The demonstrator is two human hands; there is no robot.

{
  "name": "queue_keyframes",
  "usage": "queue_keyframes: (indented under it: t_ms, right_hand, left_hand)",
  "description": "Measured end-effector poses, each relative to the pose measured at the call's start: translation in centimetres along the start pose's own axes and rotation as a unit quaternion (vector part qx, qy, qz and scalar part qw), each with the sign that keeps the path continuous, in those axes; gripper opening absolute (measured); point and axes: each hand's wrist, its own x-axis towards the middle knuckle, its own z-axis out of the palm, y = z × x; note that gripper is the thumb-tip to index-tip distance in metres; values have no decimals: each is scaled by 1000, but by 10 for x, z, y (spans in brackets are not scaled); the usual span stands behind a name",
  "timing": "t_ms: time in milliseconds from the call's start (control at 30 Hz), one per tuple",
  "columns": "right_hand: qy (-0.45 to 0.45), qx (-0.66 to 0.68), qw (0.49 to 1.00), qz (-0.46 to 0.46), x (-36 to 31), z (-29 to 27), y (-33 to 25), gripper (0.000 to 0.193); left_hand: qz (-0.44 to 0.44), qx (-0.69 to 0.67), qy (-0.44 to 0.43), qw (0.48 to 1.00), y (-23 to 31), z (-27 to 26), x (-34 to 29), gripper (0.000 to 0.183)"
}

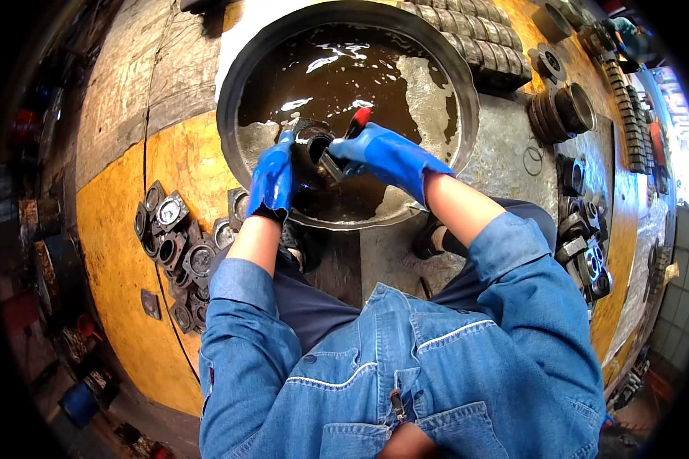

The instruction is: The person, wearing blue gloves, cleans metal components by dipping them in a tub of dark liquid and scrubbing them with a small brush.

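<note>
Over a wide round metal basin (pixel 228 134) of brown liquid, both my hands wear blue rubber gloves. My left hand (pixel 275 172) is closed on the side of a dark, wet metal housing (pixel 311 131) with a round bore. My right hand (pixel 383 153) is wrapped round a brush (pixel 361 118) with a red-ended handle, which sticks up past the glove. The brush's working end is down at the housing's near right side; its bristles are hard to make out. Pale foam floats on the liquid at the right and left.
Several loose metal flanges and housings (pixel 199 260) lie on the yellow floor plate at left. Rows of dark blocks (pixel 478 38) stand behind the basin to the right. Metal rings (pixel 574 107) and more parts (pixel 589 264) sit farther right. My feet are close to the basin's near rim.
</note>
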Motion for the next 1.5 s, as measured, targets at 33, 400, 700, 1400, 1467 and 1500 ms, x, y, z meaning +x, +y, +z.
queue_keyframes:
  t_ms: [33, 400, 700, 1400, 1467, 1500]
  right_hand:
    - [12, -66, 996, 67, 7, 7, -14, 36]
    - [214, 175, 951, 138, -21, -5, 44, 42]
    - [40, 112, 989, -91, 32, 16, -36, 13]
    - [133, 96, 956, 244, -62, 39, -18, 52]
    - [117, 67, 955, 266, -63, 41, -24, 50]
    - [120, 78, 965, 220, -60, 40, -11, 48]
  left_hand:
    - [0, -6, 2, 1000, -4, -4, 1, 68]
    - [43, 81, 18, 996, 6, -7, -6, 69]
    - [175, 377, 103, 904, 10, -19, -38, 45]
    - [98, 167, 63, 979, 22, 2, -24, 66]
    - [46, 97, 47, 993, 28, 8, -25, 66]
    - [53, 81, 38, 995, 27, 9, -22, 65]
